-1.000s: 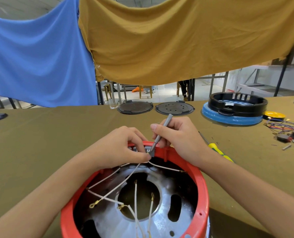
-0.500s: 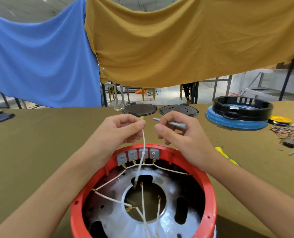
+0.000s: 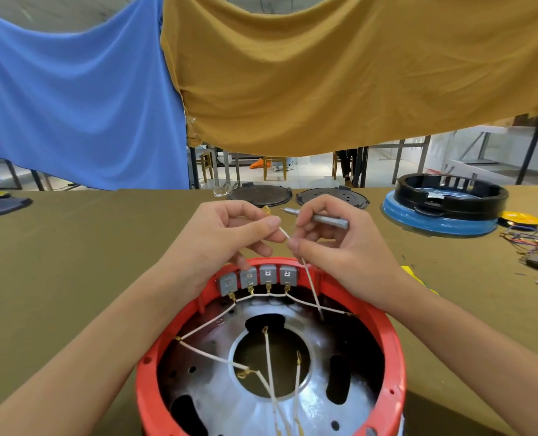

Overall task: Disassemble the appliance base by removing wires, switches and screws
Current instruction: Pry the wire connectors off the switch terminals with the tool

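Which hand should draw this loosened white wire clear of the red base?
Probably left. The left hand already pinches the white wire near its brass terminal, while the right hand also holds the grey tool.

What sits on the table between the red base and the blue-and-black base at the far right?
Head view: the right hand gripping a grey tool, then bare table.

Appliance base (image 3: 396,357): glossy red plastic rim around a smooth, shiny metal plate (image 3: 239,404).
Switches (image 3: 258,276) are matt grey with brass-coloured terminals; wires (image 3: 311,284) wear a white woven-looking sheath. The tool (image 3: 327,220) is dull grey metal. A matt olive cloth covers the table (image 3: 72,262); blue cloth (image 3: 72,99) and ochre cloth (image 3: 340,73) hang behind, soft and matt.
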The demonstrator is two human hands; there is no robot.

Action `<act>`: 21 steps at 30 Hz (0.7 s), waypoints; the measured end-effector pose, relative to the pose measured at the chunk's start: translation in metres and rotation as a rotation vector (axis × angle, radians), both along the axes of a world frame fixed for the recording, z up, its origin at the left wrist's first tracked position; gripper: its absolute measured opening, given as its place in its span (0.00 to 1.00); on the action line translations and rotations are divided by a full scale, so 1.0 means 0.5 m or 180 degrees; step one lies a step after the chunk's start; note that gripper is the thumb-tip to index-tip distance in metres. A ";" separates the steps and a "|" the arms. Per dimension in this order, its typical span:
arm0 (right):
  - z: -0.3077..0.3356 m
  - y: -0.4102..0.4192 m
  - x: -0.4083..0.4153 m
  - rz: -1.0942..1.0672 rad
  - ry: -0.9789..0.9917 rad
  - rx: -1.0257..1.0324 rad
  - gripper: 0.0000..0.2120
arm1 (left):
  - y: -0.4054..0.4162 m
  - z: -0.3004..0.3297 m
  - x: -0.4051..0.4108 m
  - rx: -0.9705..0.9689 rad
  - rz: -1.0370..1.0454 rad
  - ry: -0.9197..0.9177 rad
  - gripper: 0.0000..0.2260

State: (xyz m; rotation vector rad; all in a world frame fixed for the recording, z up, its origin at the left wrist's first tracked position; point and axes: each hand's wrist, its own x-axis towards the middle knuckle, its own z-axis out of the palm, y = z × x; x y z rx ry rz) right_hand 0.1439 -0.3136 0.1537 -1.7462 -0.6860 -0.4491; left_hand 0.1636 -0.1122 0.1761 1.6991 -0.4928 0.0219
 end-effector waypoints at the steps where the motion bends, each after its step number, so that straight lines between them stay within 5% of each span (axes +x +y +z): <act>1: -0.001 0.000 0.002 -0.0060 0.0002 0.0069 0.10 | 0.001 0.002 -0.001 0.0065 -0.0033 -0.0016 0.07; 5: -0.006 0.004 0.009 -0.0355 0.0268 0.0519 0.08 | 0.021 0.014 -0.007 0.0415 -0.0101 -0.0087 0.14; 9: -0.001 -0.010 0.020 -0.0691 0.0645 0.0675 0.08 | 0.063 0.018 0.000 0.1587 0.0208 -0.0300 0.11; 12: 0.005 -0.039 0.038 -0.0976 0.0940 0.0712 0.09 | 0.094 0.021 0.003 0.2436 0.0072 0.0096 0.16; 16: 0.000 -0.081 0.065 -0.1370 0.1336 0.0137 0.10 | 0.108 0.024 0.002 0.2648 -0.0309 0.0542 0.10; 21: -0.014 -0.113 0.080 -0.1736 0.1538 -0.1095 0.08 | 0.102 0.014 0.010 0.2350 -0.0378 0.0294 0.05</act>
